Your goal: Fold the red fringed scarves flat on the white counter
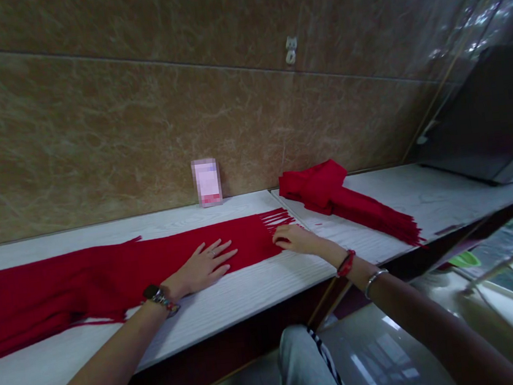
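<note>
A long red scarf (166, 252) with a fringed end lies across the white countertop. My left hand (204, 265) rests flat on it with the fingers spread, a ring on one finger and a watch at the wrist. At the scarf's fringe, my right hand (293, 239) has its fingers bent together on the tassels; what exactly they pinch is partly hidden by the hand. Toward the left the scarf is layered and somewhat rumpled. A second red scarf (316, 190) lies loosely folded to the right, its fringed end pointing toward the counter's front edge.
The white countertop (258, 291) runs along a brown marbled wall (128, 127). A small blurred pink-and-white card or box (208, 184) stands against that wall. At the far right is a dark grey boxy object (484, 117). Below, a light green basin (465, 259) shows near the floor.
</note>
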A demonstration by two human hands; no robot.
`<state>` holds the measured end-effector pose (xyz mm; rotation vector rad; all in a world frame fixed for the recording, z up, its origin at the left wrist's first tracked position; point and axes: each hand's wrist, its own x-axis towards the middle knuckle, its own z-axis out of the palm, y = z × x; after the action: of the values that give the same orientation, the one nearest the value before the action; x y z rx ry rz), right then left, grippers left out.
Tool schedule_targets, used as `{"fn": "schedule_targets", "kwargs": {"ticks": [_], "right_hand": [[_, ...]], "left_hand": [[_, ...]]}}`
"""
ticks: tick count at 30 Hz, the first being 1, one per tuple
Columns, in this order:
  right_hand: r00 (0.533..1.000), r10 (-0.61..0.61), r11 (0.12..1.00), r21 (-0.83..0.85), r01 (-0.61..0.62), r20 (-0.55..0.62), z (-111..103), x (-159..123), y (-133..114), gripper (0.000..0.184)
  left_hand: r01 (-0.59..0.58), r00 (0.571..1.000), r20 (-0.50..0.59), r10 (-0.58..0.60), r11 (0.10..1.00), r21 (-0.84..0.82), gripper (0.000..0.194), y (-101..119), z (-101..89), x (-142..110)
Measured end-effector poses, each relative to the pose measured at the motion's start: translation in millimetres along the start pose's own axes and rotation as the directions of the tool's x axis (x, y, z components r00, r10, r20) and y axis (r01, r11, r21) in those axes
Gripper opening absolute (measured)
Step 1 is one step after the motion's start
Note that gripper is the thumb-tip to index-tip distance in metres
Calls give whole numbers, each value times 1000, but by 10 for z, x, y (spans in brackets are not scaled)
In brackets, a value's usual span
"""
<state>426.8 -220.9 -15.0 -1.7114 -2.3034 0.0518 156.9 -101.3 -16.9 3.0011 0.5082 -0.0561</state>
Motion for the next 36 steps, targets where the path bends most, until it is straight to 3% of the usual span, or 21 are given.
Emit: {"fn": "schedule_targets", "kwargs": {"ticks": [6, 9, 17, 20, 24, 27, 30, 36], "right_hand": [[981, -97, 988, -99, 115, 169, -161, 36, 87, 14], [974, -121, 979, -139, 149, 193, -167, 118, 18, 13], [981, 37, 975, -224, 7, 189, -167, 117, -48, 15], [988, 26, 980, -197, 4, 151, -218, 57, -8, 18], [992, -90, 994, -59, 96, 89, -185, -23, -39, 40], [982, -133, 989, -43, 139, 133, -100, -27, -90, 43], [991, -92, 994, -54, 97, 98, -35, 16, -100, 44], [1000, -23, 994, 102, 25, -14, 63, 104, -33, 53]], "left_hand": [[6, 1000, -4, -6, 1000, 9, 45, -38, 22, 19], [-2, 1000, -16, 2, 1000, 17, 45, -47, 44, 29], [-14, 999, -47, 16, 999, 32, 44, -56, 44, 17], [-116, 986, -108, 127, 988, 103, 41, -4, -6, -8], [-244, 956, -112, 271, 948, 205, 40, 172, -117, 34], [-225, 965, -76, 253, 938, 262, 37, 314, -205, 176], [-176, 981, -33, 192, 945, 275, 39, 360, -269, 370], [-56, 995, -79, 62, 995, 83, 25, 120, -322, 609]]}}
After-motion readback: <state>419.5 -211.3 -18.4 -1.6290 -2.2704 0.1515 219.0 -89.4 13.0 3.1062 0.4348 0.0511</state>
